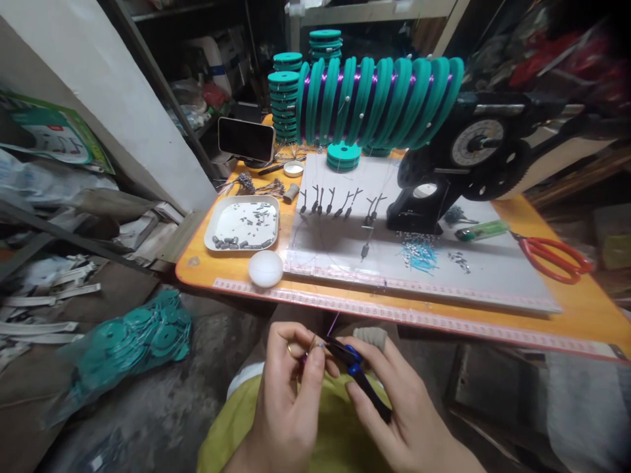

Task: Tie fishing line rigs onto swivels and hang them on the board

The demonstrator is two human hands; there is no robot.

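Note:
My left hand (294,387) is closed in a pinch, with a ring on one finger. Between its fingertips is a purple line (334,324) along with a tiny bluish piece too small to name. My right hand (394,394) is wrapped round a pair of pliers (359,371) with black and blue handles. The dark jaws of the pliers meet the left fingertips just above my lap. Over the white board (335,243), teal foam spools (379,102) wound with purple line sit in a row on a black machine (458,151). Several dark sinkers (329,209) hang on lines below them.
On the orange table (197,263) are a white tray (211,230) of grey metal pieces, a white round object (265,269), a phone (246,140), a green cutter (486,230) and red-handled scissors (557,256). A measuring tape (394,315) lines the front edge. A bag of teal spools (133,341) lies on the floor.

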